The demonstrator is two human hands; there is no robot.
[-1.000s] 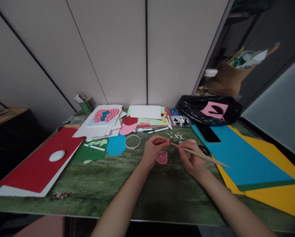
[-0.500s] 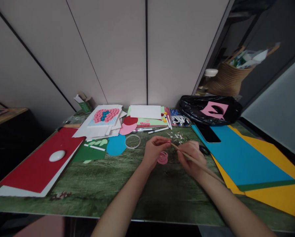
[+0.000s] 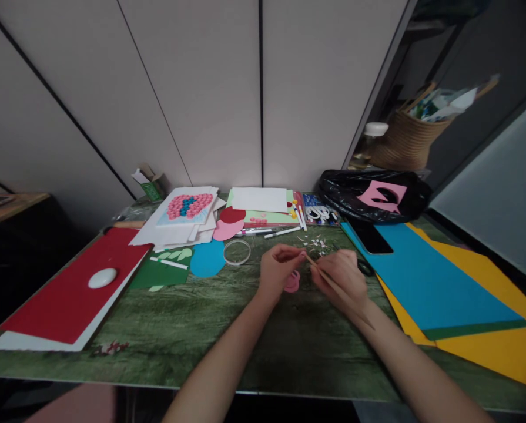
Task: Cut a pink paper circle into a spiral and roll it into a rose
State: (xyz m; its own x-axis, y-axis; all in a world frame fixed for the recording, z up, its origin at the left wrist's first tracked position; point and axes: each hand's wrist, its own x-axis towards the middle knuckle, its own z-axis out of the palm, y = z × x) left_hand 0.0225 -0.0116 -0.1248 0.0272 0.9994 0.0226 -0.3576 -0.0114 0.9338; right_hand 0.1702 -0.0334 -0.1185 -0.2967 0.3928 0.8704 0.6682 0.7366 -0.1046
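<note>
My right hand (image 3: 339,279) is closed around a thin wooden stick (image 3: 309,259), whose tip points up and left towards my other hand. The fingertips of my left hand (image 3: 278,267) pinch a tiny pink piece at that tip; its shape is mostly hidden. Beneath and between the hands lies a pink paper spiral (image 3: 292,282) on the table. Small pale paper scraps (image 3: 316,244) are scattered just beyond my right hand. A clear tape ring (image 3: 237,252) rests to the left of my left hand.
Red paper (image 3: 69,288) with a white oval object (image 3: 103,278) lies left. A flower picture (image 3: 190,207) sits on white sheets at the back. To the right are blue paper (image 3: 439,276), yellow paper (image 3: 487,358), a phone (image 3: 371,237) and a black plastic bag (image 3: 342,191).
My right hand has shifted slightly left, closer to my left hand, and the stick has turned in its fingers. My left hand has moved slightly right, covering more of the pink spiral.
</note>
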